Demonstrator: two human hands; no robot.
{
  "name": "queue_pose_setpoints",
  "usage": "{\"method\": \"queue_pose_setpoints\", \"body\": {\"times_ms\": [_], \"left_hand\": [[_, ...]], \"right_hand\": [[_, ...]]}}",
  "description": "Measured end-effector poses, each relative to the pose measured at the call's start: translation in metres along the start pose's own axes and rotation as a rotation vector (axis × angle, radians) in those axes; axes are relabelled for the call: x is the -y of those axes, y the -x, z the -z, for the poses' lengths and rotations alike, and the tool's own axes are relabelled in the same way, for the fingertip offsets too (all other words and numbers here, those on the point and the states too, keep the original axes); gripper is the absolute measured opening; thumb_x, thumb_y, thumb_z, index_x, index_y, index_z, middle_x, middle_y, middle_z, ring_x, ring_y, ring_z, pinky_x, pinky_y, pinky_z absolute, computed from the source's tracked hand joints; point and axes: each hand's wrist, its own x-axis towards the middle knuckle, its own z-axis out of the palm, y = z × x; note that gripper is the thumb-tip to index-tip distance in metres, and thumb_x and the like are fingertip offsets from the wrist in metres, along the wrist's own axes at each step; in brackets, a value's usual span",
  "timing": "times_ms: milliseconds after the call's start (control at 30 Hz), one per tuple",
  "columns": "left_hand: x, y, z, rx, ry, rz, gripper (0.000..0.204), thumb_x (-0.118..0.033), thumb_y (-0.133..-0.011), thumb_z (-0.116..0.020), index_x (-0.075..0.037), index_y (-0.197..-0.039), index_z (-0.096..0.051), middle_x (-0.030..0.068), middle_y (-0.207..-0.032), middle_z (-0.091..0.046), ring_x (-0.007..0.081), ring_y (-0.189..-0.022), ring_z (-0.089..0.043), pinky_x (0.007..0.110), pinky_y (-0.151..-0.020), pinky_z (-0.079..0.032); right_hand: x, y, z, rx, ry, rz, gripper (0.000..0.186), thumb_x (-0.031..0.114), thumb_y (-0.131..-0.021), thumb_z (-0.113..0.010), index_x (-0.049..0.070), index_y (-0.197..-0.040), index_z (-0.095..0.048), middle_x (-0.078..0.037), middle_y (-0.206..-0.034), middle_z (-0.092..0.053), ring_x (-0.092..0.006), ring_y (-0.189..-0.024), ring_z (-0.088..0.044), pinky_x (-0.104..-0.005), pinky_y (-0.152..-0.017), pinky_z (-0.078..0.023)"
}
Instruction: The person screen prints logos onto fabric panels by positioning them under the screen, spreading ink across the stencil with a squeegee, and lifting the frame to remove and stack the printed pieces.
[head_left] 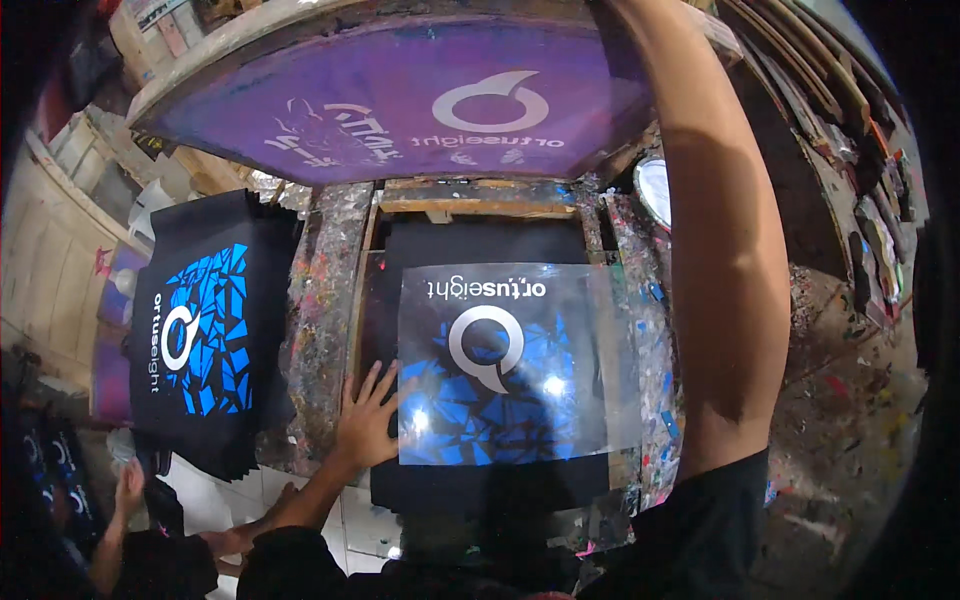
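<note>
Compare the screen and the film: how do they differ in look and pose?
The screen is purple, while the film is see-through. The screen has a rigid frame around it; the film has none. The screen is tilted up, whereas the film lies over black cloth. Both show a pale ring-shaped logo with lettering beside it.

A head-worn fisheye camera is looking down from above. It is facing the worktable (328, 245) from nearby.
</note>
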Motion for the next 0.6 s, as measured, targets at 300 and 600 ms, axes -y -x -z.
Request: {"method": "queue_pose_setpoints", "body": {"times_ms": [300,600], "left_hand": [[-0.147,-0.048,0.002,-0.122,0.442,0.094,0.051,-0.023,-0.089,-0.061,-0.005,-0.137,-0.059,0.0263,-0.147,-0.046,0.0478,-0.143,-0.029,0.060,-0.119,-0.012],[-0.117,-0.027,0.146,-1.106,1.738,0.110,0.036,-0.024,-0.104,-0.052,-0.002,-0.133,-0.048,0.0126,-0.112,-0.065,0.0240,-0.096,-0.068,0.042,-0.085,-0.059]], "right_hand": [[0.009,0.039,-0.008,-0.064,-0.029,-0.068,0.088,0.083,-0.076,-0.054,-0.001,-0.092,-0.075,-0.029,-0.098,-0.070,-0.0424,-0.097,-0.069,-0.0472,-0.087,-0.054],[0.062,0.199,-0.048,-0.236,0.042,0.096,0.066,0.068,-0.088,-0.053,0.004,-0.095,-0.068,-0.018,-0.083,-0.071,-0.0306,-0.085,-0.070,-0.0514,-0.102,-0.041]]}}
